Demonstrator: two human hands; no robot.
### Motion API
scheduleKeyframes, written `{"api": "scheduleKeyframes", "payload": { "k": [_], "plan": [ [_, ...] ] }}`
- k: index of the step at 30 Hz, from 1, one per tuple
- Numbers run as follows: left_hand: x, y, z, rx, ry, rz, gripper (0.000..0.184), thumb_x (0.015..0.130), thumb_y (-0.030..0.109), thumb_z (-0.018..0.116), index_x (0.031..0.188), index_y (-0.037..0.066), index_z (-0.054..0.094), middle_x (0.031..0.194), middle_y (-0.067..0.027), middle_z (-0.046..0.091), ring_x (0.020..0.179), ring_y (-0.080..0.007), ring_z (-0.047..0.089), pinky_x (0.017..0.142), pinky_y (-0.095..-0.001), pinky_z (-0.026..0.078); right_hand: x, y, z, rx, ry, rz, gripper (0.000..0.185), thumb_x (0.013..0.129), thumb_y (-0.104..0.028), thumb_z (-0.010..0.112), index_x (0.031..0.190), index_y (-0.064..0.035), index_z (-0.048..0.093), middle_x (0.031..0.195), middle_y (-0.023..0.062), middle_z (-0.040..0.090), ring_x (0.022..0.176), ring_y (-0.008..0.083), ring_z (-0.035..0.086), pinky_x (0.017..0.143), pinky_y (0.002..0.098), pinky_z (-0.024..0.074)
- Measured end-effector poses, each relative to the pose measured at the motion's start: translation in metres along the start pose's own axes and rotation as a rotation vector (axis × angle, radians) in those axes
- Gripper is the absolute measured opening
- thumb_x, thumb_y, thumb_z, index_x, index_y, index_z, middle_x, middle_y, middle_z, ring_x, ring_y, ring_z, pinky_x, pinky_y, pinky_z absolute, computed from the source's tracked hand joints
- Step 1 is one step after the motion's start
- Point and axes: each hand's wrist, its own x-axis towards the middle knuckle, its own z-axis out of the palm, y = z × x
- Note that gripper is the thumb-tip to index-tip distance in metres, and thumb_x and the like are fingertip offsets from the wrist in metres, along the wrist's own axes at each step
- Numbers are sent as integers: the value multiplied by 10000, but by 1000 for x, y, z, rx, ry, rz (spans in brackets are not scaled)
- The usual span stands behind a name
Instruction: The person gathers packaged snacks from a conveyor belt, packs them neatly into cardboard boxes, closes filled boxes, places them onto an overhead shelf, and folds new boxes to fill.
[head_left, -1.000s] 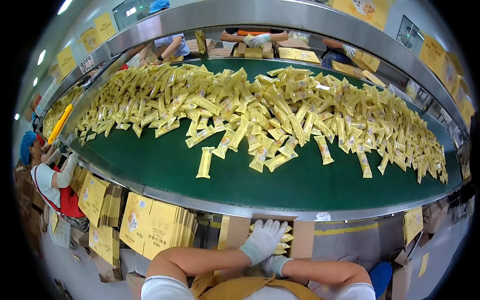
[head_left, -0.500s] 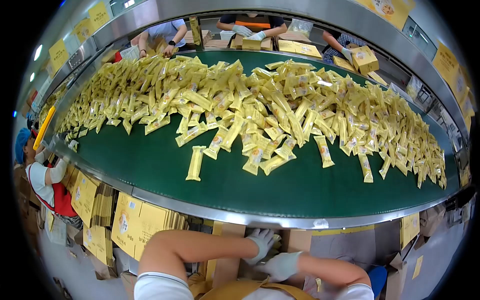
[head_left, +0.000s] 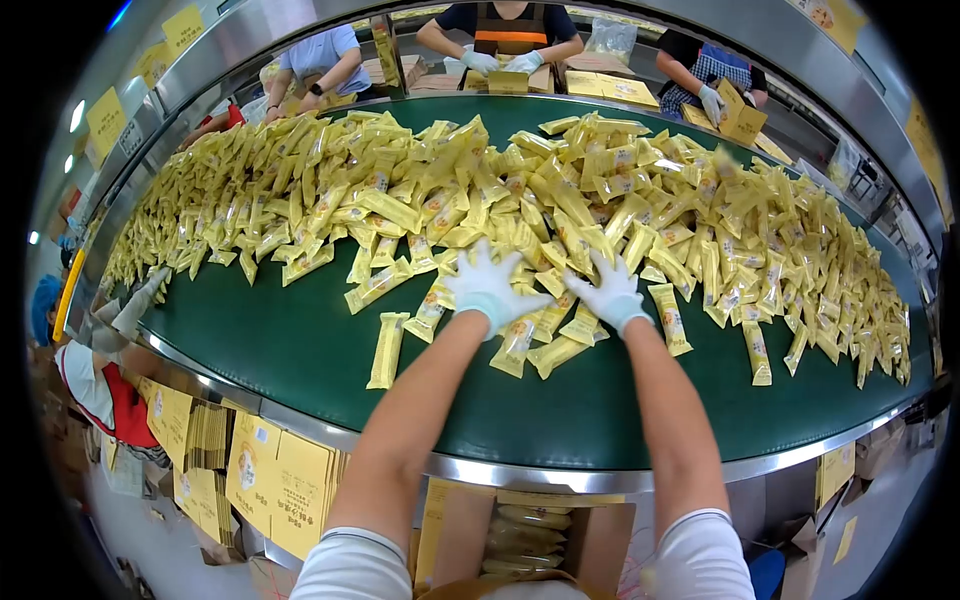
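A big heap of yellow wrapped snack packets (head_left: 400, 205) lies across the green conveyor belt (head_left: 300, 345). Both my arms reach over the belt's near edge. My left hand (head_left: 490, 285), in a white glove, rests on the front of the heap with fingers spread. To its right, my right hand (head_left: 607, 288), also gloved, lies on the packets with its fingers apart. Neither hand is closed round a packet. Just below the belt, close to my body, an open carton (head_left: 460, 530) holds a stack of packets (head_left: 525, 535).
Flattened yellow cartons (head_left: 275, 480) stand at the lower left. A metal rail (head_left: 560, 478) edges the belt. Co-workers work across the belt, one with a yellow box (head_left: 740, 115). Another person in a red apron (head_left: 130, 405) stands at the left.
Both my hands have moved up from the open carton to the heap on the belt, and their fingers have spread. The packets inside the carton now show.
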Motion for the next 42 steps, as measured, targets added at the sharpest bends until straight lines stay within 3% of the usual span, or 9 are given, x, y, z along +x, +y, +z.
{"api": "scheduleKeyframes", "payload": {
  "k": [1,12,17,21,26,33,37,40,42],
  "plan": [
    [2,4,11,15,44,7,886,663,794,655,1427,353,564,1640,-153,247,1482,-488,201,1088,-686,304,0,-8,11,-98,18,31,1003,713,-747,689,1559,-309,374,1636,195,233,1460,539,218,1148,679,216],
    [-55,-45,47,-81,35,419,518,723,481,759,1194,278,686,1534,-166,386,1373,-550,323,1107,-574,390,-94,2,12,-259,-84,35,704,735,-588,670,1349,-251,603,1487,195,407,1420,497,294,1122,694,223],
    [-86,-80,40,-76,36,644,455,718,356,774,1144,221,687,1406,-155,497,1296,-467,431,1079,-482,430,-129,26,-10,-345,-46,123,617,741,-505,687,1305,-263,618,1321,184,495,1280,474,429,1052,669,311],
    [-109,-116,31,-160,14,702,548,775,324,763,1288,172,643,1428,-179,496,1304,-478,445,1110,-489,395,-156,71,-18,-349,-43,161,715,786,-493,682,1455,-295,523,1599,297,242,1393,608,299,1089,662,325],
    [-130,-120,53,-296,281,243,658,887,300,727,1444,44,488,1417,-252,495,1294,-436,486,1102,-458,400,-190,88,-10,-385,130,57,824,763,-551,770,1420,-110,538,1555,304,302,1299,525,453,1058,509,435],
    [-91,-123,61,-452,-49,70,644,881,407,744,1347,-6,581,1177,-211,672,1111,-366,623,996,-412,482,-224,90,-12,-378,227,128,584,732,-450,825,1062,-13,622,1126,206,558,994,401,578,860,486,507],
    [-80,-117,34,-704,-59,1,547,838,433,752,1171,4,685,1058,-227,697,1156,-364,612,961,-426,495,-218,93,-47,-60,-23,-144,345,762,-183,811,1020,-31,640,904,137,595,861,339,598,773,429,500],
    [-67,-82,27,-334,-49,113,646,792,505,774,1146,-27,677,1061,-221,709,1035,-366,662,959,-427,500,-189,48,-55,82,-28,-533,427,780,-145,792,1170,-50,644,998,129,651,959,331,621,853,419,504],
    [-62,-49,40,-144,-97,-96,627,757,522,786,1111,13,691,1220,-214,662,1107,-358,649,968,-416,510,-164,26,-30,64,-16,-738,452,778,-152,794,1194,-66,641,1029,123,670,988,333,624,891,430,506]
  ]
}}
